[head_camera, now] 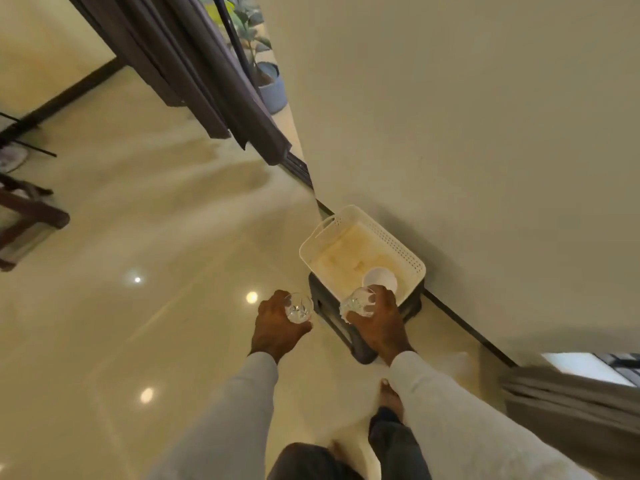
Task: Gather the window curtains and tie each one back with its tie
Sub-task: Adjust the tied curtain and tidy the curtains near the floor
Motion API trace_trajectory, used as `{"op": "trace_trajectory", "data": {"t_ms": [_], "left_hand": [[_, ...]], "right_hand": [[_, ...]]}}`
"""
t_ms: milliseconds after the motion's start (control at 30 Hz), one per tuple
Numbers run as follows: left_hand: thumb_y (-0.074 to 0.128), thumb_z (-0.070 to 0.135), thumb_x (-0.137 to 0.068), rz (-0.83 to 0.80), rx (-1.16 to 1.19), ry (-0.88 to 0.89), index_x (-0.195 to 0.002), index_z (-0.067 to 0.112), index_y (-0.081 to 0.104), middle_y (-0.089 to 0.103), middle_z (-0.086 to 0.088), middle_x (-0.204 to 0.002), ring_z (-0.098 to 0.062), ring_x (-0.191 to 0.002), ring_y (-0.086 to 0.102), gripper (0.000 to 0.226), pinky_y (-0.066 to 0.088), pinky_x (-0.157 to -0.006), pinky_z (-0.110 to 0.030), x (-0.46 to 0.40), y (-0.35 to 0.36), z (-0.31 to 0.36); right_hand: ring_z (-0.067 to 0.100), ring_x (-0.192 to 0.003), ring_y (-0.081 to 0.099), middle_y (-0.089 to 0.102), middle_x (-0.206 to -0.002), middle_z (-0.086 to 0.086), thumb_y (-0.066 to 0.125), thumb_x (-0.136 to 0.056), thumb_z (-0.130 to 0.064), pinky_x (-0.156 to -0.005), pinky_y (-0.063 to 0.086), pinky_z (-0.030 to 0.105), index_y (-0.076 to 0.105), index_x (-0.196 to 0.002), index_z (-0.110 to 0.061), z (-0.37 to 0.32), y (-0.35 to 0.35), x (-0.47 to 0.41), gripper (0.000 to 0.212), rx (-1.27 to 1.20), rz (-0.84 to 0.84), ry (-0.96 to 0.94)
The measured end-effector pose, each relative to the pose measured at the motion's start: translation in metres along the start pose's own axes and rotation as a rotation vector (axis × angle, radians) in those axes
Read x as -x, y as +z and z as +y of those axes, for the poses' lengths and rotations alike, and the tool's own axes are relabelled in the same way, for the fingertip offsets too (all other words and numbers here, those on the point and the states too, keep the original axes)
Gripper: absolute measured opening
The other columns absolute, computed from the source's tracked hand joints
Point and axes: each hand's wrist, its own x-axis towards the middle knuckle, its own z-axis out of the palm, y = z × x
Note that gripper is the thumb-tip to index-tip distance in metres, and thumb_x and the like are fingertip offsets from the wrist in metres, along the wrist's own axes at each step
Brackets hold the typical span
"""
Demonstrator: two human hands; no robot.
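Curtain [194,74] upper left of frame hangs loose, no tie visible on it; I'd call tying not begun. Left hand [275,325], lower centre, fingers curled round a cut glass [298,308]. Right hand [377,322] just right of it grips a second glass [358,302] over the white basket [394,244], which holds a white bowl [380,278]. Second curtain [568,400] lower right, also untied. Both hands are occupied, well apart from either curtain.

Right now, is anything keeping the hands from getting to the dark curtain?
Yes. Each hand holds a clear glass: left hand, right hand. The white basket sits just ahead. The dark curtain hangs farther off, across open floor.
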Motion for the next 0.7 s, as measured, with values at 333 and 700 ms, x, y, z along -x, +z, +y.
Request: {"op": "trace_trajectory", "data": {"t_ms": [333, 700], "left_hand": [[0.088, 0.042, -0.072, -0.222, -0.206, 0.304, -0.154, 0.031, 0.045, 0.058, 0.000, -0.145, -0.027, -0.133, 0.053, 0.094, 0.048, -0.115, -0.046, -0.179, -0.001, 0.064], [0.072, 0.056, -0.083, -0.409, -0.796, 0.926, -0.151, 0.028, 0.040, 0.055, 0.002, -0.148, -0.024, -0.148, 0.036, 0.080, 0.006, -0.128, -0.062, -0.316, 0.042, 0.095]], "right_hand": [[0.036, -0.122, 0.059, 0.059, -0.136, 0.007, 0.078, -0.078, -0.068, -0.107, 0.044, 0.052, 0.048, -0.141, -0.022, -0.026, 0.027, -0.132, 0.084, 0.408, 0.266, 0.057], [0.038, -0.123, 0.060, 0.069, -0.125, 0.012, 0.073, -0.075, -0.063, -0.111, 0.030, 0.063, 0.060, -0.136, -0.016, 0.005, 0.078, -0.221, 0.078, 0.784, 0.342, 0.228]]}}
